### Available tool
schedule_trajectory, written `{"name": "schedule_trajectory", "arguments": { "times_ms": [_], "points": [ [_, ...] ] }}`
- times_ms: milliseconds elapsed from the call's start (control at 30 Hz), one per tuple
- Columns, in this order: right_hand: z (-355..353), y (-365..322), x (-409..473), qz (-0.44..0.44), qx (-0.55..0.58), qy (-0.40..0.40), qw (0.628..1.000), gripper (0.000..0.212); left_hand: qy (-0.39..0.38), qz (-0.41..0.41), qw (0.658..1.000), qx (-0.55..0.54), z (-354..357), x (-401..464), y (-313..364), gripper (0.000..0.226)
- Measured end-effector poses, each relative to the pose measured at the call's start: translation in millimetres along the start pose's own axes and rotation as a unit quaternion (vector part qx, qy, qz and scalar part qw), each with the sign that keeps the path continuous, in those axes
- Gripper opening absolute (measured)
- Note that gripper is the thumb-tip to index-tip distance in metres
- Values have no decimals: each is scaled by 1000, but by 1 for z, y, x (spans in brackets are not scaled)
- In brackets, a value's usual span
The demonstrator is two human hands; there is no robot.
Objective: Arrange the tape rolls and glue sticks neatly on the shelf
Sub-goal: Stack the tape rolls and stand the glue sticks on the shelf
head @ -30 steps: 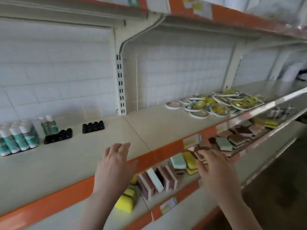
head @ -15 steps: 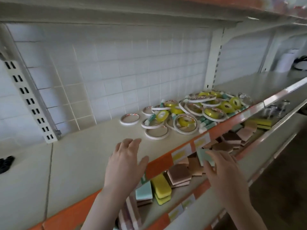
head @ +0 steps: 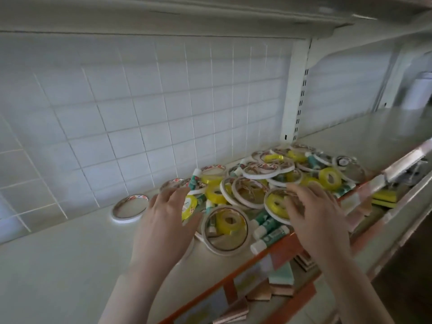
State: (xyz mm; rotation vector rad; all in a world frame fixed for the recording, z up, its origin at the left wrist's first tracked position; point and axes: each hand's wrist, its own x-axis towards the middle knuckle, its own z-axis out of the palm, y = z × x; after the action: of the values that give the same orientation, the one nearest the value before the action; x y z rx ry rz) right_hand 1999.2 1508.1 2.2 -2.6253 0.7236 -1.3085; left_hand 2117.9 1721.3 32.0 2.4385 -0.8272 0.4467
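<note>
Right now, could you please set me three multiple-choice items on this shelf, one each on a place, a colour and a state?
1. Where does the lone white tape roll lie?
A. left of the pile
B. on the lower shelf
C. on top of the pile

2. What colour are the small thick tape rolls?
A. red
B. yellow
C. black

3. What is the left hand doing?
A. gripping a glue stick
B. making a fist
C. hovering, fingers spread

Answers: 1 A, it sits apart on the shelf, left of the heap. 2 B, they are translucent yellow. 3 C, its fingers hold nothing, like the right hand.
</note>
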Motion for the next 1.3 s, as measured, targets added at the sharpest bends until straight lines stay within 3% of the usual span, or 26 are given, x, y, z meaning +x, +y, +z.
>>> {"name": "schedule_trajectory", "arguments": {
  "times_ms": [100, 267, 433, 633, 867, 1300],
  "points": [
    [17, 22, 31, -35, 24, -22, 999, 22, 13, -50, 999, 7, 17, 10, 11, 54],
    [45, 57, 76, -163, 47, -95, 981, 28, 25, -142, 989, 25, 42, 17, 44, 52],
    [63, 68, 102, -255, 65, -196, 945, 28, 36, -174, 983, 42, 57, 17, 69, 53],
    [70, 77, 103, -300, 98, -216, 924, 21, 40, -176, 982, 54, 60, 12, 80, 53],
    [60, 84, 108, -294, 107, -137, 940, 8, 39, -149, 986, 69, 59, 20, 82, 54],
    [40, 151, 109, -179, 37, -18, 983, 7, -16, -21, 998, 65, 77, 76, 112, 45]
  ]
}}
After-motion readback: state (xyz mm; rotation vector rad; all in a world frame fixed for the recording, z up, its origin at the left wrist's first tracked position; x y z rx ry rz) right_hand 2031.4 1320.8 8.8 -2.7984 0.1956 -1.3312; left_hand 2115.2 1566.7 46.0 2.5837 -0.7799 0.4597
